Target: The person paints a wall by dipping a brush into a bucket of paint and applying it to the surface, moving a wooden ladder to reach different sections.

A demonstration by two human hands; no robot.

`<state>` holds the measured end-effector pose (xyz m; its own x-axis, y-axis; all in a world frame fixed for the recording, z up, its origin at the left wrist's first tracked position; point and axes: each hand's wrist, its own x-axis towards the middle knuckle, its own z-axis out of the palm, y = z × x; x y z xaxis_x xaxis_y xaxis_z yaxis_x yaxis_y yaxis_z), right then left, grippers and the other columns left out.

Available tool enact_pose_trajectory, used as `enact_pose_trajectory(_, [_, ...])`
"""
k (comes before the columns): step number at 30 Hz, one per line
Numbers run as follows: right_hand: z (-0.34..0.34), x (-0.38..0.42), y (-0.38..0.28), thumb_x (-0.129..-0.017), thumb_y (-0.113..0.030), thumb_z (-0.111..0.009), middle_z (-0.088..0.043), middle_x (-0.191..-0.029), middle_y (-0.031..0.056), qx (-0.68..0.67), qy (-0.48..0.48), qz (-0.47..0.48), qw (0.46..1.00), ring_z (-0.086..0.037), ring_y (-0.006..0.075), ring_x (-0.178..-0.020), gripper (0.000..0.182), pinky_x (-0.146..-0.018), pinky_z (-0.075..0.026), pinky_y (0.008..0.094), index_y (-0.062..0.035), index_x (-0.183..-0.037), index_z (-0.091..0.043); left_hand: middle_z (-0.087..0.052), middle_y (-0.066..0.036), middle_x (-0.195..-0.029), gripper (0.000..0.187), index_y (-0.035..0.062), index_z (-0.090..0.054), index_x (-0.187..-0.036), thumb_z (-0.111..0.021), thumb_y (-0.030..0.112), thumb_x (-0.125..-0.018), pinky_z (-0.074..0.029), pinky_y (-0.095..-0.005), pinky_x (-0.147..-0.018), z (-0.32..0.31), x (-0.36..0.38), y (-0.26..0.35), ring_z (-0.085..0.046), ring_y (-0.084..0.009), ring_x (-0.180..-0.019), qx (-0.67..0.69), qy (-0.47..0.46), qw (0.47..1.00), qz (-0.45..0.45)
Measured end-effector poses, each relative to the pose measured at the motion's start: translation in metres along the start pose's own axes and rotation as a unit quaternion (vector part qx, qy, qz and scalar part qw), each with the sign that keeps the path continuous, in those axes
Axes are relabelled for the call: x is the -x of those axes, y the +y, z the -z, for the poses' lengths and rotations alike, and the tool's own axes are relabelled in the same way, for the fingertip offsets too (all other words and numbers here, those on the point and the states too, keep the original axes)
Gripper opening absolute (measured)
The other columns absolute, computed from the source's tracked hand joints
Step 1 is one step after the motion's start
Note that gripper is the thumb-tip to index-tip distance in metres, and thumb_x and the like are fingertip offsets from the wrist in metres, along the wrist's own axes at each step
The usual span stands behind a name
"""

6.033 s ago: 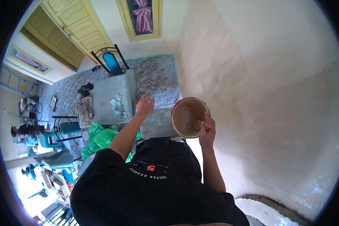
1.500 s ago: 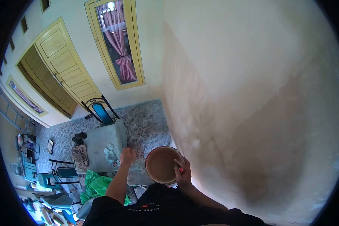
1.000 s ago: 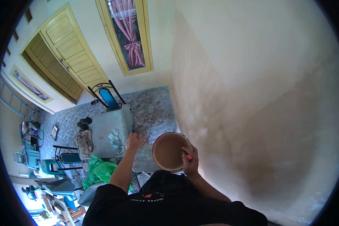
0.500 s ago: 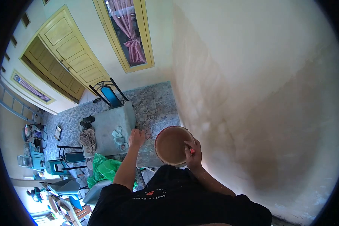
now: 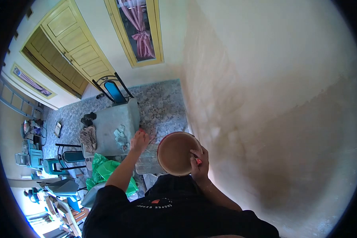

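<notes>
My right hand [image 5: 200,164] grips the rim of a round, reddish-edged bucket [image 5: 174,152], its thumb inside the wall. The inside of the bucket looks brown. A small red piece [image 5: 199,162] shows by the right thumb. To the left, my left hand [image 5: 139,141] is closed, knuckles up, beside the edge of a covered table [image 5: 109,117]. Something small and red [image 5: 142,130] shows at its fingertips; I cannot tell what it is. Pale greenish pieces [image 5: 120,137] lie on the table close to the left hand.
A stained wall [image 5: 242,119] rises close on my right. A green plastic bag [image 5: 103,171] lies by my left arm. On the table are a brown cloth [image 5: 88,139] and dark objects [image 5: 88,118]. One chair [image 5: 114,93] stands behind the table, another [image 5: 73,156] in front.
The bucket and my right hand have shifted slightly left in view. My left hand has moved a little left and up, and a red bit now shows at its fingertips.
</notes>
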<state>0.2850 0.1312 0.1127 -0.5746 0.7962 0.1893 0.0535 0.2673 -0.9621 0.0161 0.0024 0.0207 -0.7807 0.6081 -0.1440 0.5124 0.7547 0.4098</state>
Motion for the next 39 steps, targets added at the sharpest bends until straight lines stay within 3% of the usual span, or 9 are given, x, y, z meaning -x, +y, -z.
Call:
enact_pose_trajectory(4, [0.000,0.002,-0.003,-0.082,0.001,-0.052,-0.043,-0.124,0.0205,0.001,-0.001,-0.010,1.000,-0.048,0.0316,-0.114,0.027,-0.097,-0.040,0.0383,-0.0038,-0.108,-0.059,-0.054,-0.016,-0.101,0.032,0.0062,-0.061,-0.092,-0.047,0.035,-0.089,-0.046,-0.0481,-0.080,0.002,-0.002,0.000,-0.058,-0.0377,-0.089,0.002,-0.025,1.000,-0.015])
enact_pose_trajectory(11, [-0.001,0.001,-0.003,-0.082,0.000,-0.053,-0.044,-0.122,0.0214,0.035,0.007,0.017,0.999,-0.049,0.0326,-0.113,0.024,-0.095,-0.041,0.0378,-0.0030,-0.104,-0.060,-0.053,-0.016,-0.106,0.034,0.0068,-0.062,-0.095,-0.046,0.036,-0.089,-0.046,-0.0476,-0.083,0.004,-0.004,0.004,-0.057,-0.0376,-0.094,-0.016,-0.031,0.999,0.008])
enact_pose_trajectory(13, [-0.002,0.002,-0.002,-0.082,-0.009,-0.056,-0.044,-0.122,0.0224,-0.026,0.013,-0.026,0.999,-0.047,0.0361,-0.115,0.024,-0.098,-0.038,0.0423,-0.0043,-0.105,-0.061,-0.053,-0.016,-0.106,0.034,0.0067,-0.062,-0.095,-0.046,0.037,-0.088,-0.046,-0.0476,-0.083,0.004,-0.003,0.003,-0.057,-0.0379,-0.095,-0.002,-0.030,1.000,0.008])
enact_pose_trajectory(20, [-0.003,0.001,-0.001,-0.081,-0.006,-0.055,-0.044,-0.122,0.0224,-0.009,0.011,-0.008,1.000,-0.046,0.0361,-0.115,0.024,-0.098,-0.038,0.0420,-0.0040,-0.104,-0.061,-0.053,-0.016,-0.107,0.035,0.0054,-0.061,-0.094,-0.047,0.037,-0.088,-0.045,-0.0480,-0.083,0.007,-0.002,0.005,-0.057,-0.0380,-0.095,0.005,-0.030,0.999,0.017])
enact_pose_trajectory(26, [0.001,-0.001,-0.006,-0.084,0.001,-0.053,-0.044,-0.121,0.0212,0.023,-0.017,0.017,0.999,-0.049,0.0317,-0.113,0.022,-0.094,-0.042,0.0377,-0.0035,-0.104,-0.058,-0.052,-0.017,-0.105,0.037,0.0035,-0.061,-0.092,-0.049,0.038,-0.088,-0.045,-0.0486,-0.081,-0.004,-0.003,-0.004,-0.057,-0.0386,-0.092,0.004,-0.017,1.000,0.014])
enact_pose_trajectory(31, [-0.007,-0.001,-0.004,-0.082,-0.004,-0.055,-0.045,-0.118,0.0209,-0.035,-0.005,-0.009,0.999,-0.047,0.0336,-0.113,0.021,-0.096,-0.039,0.0407,-0.0039,-0.102,-0.061,-0.052,-0.017,-0.105,0.038,0.0038,-0.061,-0.093,-0.049,0.039,-0.088,-0.046,-0.0483,-0.081,-0.001,-0.001,-0.007,-0.058,-0.0386,-0.092,0.012,-0.017,1.000,0.024])
enact_pose_trajectory(33, [-0.005,-0.002,-0.005,-0.082,0.001,-0.051,-0.044,-0.119,0.0200,-0.023,-0.018,-0.001,1.000,-0.050,0.0303,-0.110,0.021,-0.092,-0.044,0.0365,-0.0028,-0.102,-0.059,-0.052,-0.017,-0.105,0.038,0.0037,-0.061,-0.093,-0.048,0.039,-0.088,-0.046,-0.0482,-0.082,-0.003,0.000,-0.003,-0.058,-0.0386,-0.092,0.015,-0.013,1.000,0.018])
enact_pose_trajectory(39, [-0.002,-0.003,-0.006,-0.082,0.003,-0.050,-0.044,-0.119,0.0191,0.021,-0.029,0.015,0.999,-0.050,0.0291,-0.110,0.024,-0.092,-0.044,0.0353,-0.0030,-0.103,-0.059,-0.052,-0.018,-0.105,0.039,0.0027,-0.061,-0.095,-0.047,0.039,-0.089,-0.047,-0.0473,-0.083,-0.005,-0.001,-0.005,-0.058,-0.0381,-0.094,0.007,0.003,1.000,0.024])
